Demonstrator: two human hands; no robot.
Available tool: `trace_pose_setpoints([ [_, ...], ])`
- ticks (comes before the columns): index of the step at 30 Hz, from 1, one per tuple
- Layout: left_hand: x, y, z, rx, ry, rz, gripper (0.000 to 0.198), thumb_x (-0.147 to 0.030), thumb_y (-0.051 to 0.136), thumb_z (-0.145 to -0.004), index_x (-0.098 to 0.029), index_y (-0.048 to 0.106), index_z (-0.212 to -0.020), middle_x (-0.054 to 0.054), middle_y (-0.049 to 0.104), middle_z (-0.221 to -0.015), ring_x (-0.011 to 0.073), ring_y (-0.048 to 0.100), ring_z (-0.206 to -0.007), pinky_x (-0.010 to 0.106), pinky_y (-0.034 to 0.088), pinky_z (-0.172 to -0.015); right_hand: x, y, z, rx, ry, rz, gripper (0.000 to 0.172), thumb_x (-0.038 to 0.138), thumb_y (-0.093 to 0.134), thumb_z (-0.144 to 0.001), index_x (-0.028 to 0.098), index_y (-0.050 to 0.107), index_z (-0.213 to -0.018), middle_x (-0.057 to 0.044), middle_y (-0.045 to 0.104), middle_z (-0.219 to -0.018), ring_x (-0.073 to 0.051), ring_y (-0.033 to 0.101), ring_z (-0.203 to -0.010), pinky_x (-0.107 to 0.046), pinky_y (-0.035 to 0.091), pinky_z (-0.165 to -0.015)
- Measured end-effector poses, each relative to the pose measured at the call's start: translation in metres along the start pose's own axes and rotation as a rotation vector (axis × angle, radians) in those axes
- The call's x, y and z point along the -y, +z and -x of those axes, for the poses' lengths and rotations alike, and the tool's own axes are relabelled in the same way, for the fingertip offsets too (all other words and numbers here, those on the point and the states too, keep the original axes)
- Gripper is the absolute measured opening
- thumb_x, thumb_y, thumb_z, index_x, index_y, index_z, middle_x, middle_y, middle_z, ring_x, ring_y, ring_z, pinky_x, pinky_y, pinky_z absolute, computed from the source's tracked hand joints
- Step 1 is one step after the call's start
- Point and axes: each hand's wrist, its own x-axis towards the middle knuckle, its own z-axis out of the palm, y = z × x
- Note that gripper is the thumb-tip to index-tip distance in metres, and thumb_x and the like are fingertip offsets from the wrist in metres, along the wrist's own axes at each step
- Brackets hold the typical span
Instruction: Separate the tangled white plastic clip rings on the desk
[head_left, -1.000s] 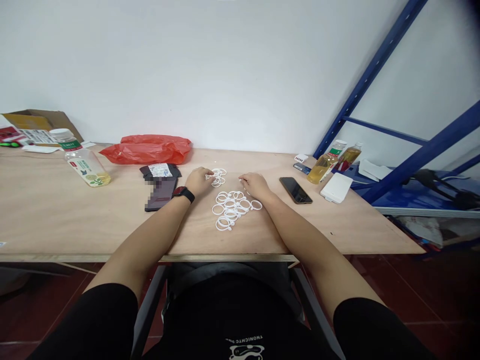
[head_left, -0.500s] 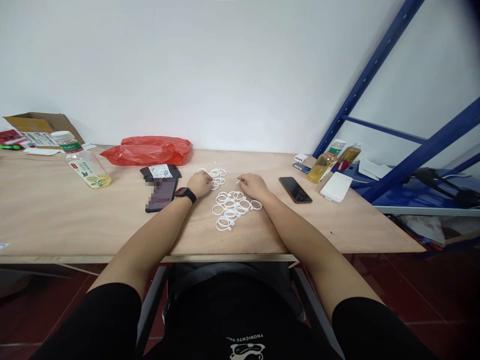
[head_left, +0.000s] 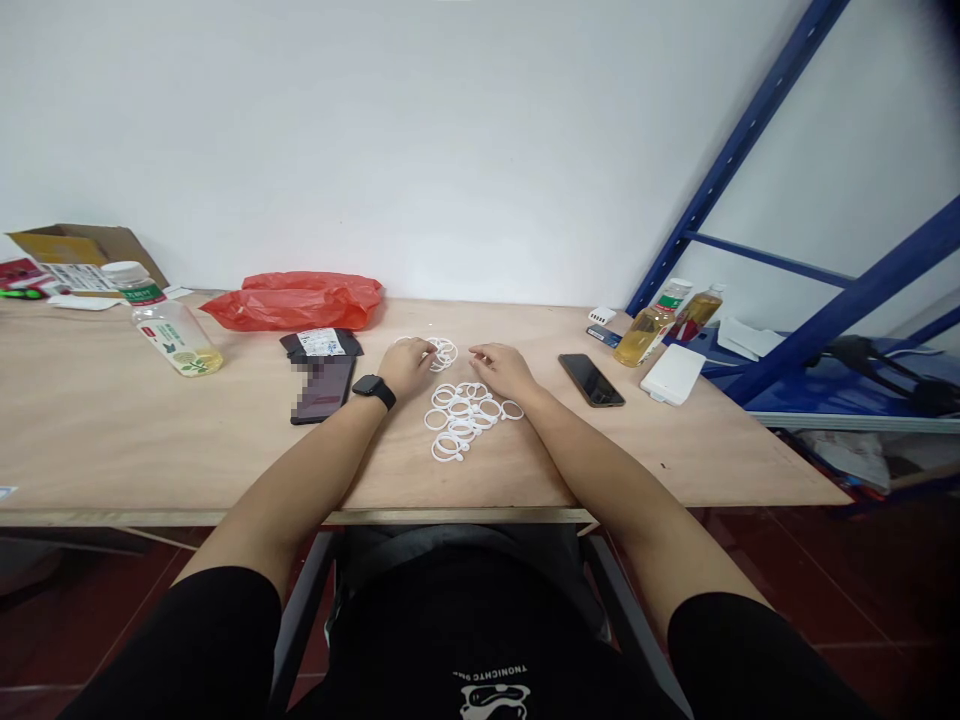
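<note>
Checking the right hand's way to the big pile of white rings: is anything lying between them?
Nothing visible does. The right hand lies on the table at the far edge of the ring pile, no object between them. The black phone sits off to the hand's right, away from the rings.

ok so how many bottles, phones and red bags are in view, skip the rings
bottles: 3
phones: 2
red bag: 1
total: 6
</note>
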Motion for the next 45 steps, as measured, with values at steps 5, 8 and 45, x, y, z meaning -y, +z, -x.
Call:
trace_pose_setpoints([
  [5,-0.019,-0.005,-0.001,0.025,0.171,0.048,0.028,-0.031,0.044,-0.096,-0.018,0.068,-0.1,0.01,0.071,-0.098,0.0246,0.063,-0.094,0.04,0.045,-0.088,0.01,0.003,0.002,-0.066,-0.097,-0.118,0.041,0.038,0.059,-0.092,0.02,0.062,-0.129,-0.007,0.072,-0.109,-0.02,0.066,-0.092,-0.033,0.049,-0.088],
  [8,-0.025,-0.005,0.0,0.037,0.209,0.055,0.027,-0.03,0.042,-0.097,-0.018,0.066,-0.099,0.01,0.07,-0.101,0.0253,0.062,-0.097,0.04,0.044,-0.086,0.016,0.004,0.003,-0.043,-0.136,-0.127,0.037,0.038,0.06,-0.092,0.02,0.065,-0.124,-0.008,0.073,-0.109,-0.02,0.066,-0.093,-0.033,0.048,-0.089],
  [45,-0.015,0.008,0.006,0.056,0.042,-0.029,0.019,-0.028,0.052,-0.09,-0.02,0.07,-0.094,0.011,0.061,-0.129,0.031,0.054,-0.116,0.052,0.04,-0.097,0.001,0.003,0.0,0.038,-0.117,-0.056,0.021,0.034,0.067,-0.086,0.02,0.074,-0.1,-0.006,0.074,-0.095,-0.02,0.064,-0.088,-0.033,0.046,-0.084],
])
